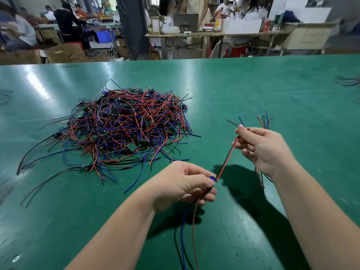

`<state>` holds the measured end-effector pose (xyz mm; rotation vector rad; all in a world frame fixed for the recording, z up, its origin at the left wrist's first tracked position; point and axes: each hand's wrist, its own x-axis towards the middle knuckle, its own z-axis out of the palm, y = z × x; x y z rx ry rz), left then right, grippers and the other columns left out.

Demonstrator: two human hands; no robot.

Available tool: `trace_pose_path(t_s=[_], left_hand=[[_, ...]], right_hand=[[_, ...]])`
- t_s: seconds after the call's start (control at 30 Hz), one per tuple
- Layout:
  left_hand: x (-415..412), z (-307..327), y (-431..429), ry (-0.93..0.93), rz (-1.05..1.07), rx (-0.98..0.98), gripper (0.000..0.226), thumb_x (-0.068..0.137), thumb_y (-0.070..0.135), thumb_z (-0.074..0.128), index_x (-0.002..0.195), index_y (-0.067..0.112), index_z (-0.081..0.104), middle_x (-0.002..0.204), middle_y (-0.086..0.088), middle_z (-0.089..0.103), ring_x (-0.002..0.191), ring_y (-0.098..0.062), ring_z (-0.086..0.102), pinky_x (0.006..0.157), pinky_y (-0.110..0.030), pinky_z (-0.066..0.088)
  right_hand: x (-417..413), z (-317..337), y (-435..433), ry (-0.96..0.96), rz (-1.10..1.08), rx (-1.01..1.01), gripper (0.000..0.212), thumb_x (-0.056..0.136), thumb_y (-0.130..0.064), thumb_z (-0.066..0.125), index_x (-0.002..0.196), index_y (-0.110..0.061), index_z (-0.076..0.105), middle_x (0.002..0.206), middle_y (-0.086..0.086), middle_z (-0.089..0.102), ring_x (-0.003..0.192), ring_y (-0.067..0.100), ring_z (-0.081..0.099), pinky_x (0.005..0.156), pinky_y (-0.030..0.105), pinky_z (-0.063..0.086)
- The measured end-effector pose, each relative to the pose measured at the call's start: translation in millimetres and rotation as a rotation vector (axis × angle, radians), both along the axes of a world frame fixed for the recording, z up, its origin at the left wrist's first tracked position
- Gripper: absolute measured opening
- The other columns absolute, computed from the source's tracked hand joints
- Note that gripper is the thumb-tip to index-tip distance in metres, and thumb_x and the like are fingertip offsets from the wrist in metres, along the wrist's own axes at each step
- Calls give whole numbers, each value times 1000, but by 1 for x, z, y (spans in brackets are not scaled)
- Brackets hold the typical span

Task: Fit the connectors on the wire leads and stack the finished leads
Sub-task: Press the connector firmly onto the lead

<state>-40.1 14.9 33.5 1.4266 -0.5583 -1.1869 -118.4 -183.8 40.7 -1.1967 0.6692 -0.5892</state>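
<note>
Above the green table point(253, 84), the left hand point(183, 184) pinches a blue connector point(212, 179) while the right hand point(261, 149) clamps fingers on red-and-black wires point(227, 160) beside the wire pile point(124, 129).

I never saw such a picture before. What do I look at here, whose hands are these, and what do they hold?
There is no machine. The one picture comes from a camera worn on a person's head, looking down at their own bare hands. The left hand pinches a small blue connector. The right hand grips a red-and-black lead that runs to the connector, plus spare leads. On the green table lies a pile of red and blue wires. Other people work behind.
</note>
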Motion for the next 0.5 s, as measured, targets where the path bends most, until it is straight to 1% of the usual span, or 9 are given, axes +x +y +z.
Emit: trace_pose_path(t_s=[0.07, 0.1, 0.2, 0.23, 0.27, 0.33, 0.37, 0.43, 0.5], left_hand=[[2, 0, 2, 11, -38, 7, 14, 88, 2, 59, 97, 10, 67, 73, -12, 71, 62, -19, 69, 54, -22, 54], [2, 0, 3, 10, -70, 7, 17, 88, 3, 58, 97, 12, 69, 74, -11, 70, 63, -19, 69, 54, -23, 54], [2, 3, 5, 33, -141, -61, 18, 80, 11, 61, 86, 21, 74, 79, -10, 72, 72, -23, 72, 60, -27, 56], [3, 4, 4, 71, -126, -121, 16, 80, 12, 62, 85, 21, 74, 82, -11, 73, 74, -24, 72, 63, -28, 56], [4, 5, 3, 130, -85, -197, 12, 80, 11, 65, 85, 20, 73, 84, -12, 73, 76, -24, 72, 64, -30, 57], [7, 7, 1, 283, 46, -359, 8, 80, 14, 67, 87, 17, 69, 89, -14, 74, 78, -23, 73, 64, -30, 58], [9, 8, 0, 338, 112, -428, 9, 78, 17, 65, 86, 19, 68, 92, -12, 74, 80, -21, 73, 66, -29, 58], [13, 7, -2, 362, 234, -505, 11, 73, 25, 64, 84, 24, 66, 97, -3, 75, 87, -15, 72, 74, -27, 57], [15, 5, -4, 339, 362, -512, 21, 69, 30, 66, 87, 27, 55, 96, 3, 75, 87, -9, 70, 76, -25, 50]], right_hand=[[1, 1, 5, 6, 7, -22, 20, 89, -26, 64, 79, -8, 67, 52, 2, 63, 46, 11, 63, 38, 14, 42], [2, 0, 7, 16, 15, -31, 27, 92, -31, 59, 80, -9, 67, 51, 3, 62, 45, 12, 63, 38, 14, 42], [5, 1, 10, 58, 96, 32, 52, 101, -46, 32, 89, -8, 65, 53, 7, 63, 48, 16, 65, 39, 16, 45], [6, 0, 12, 75, 127, 66, 54, 102, -46, 26, 93, -8, 63, 55, 9, 64, 49, 17, 66, 40, 17, 46], [6, 0, 15, 94, 159, 84, 49, 103, -41, 27, 97, -7, 61, 58, 10, 65, 50, 18, 66, 42, 18, 47], [7, -3, 20, 125, 240, 53, 24, 102, -20, 41, 106, -4, 58, 65, 14, 65, 49, 18, 64, 44, 20, 48], [6, -5, 23, 137, 292, 6, 17, 97, -10, 50, 110, -2, 57, 69, 15, 65, 48, 16, 63, 46, 20, 48], [6, -8, 30, 126, 413, -90, 29, 79, -1, 68, 108, -2, 62, 72, 11, 65, 51, 13, 61, 49, 17, 46], [6, -7, 39, 36, 503, -89, 34, 64, -5, 74, 98, -9, 70, 72, 6, 65, 56, 11, 61, 51, 15, 44]])
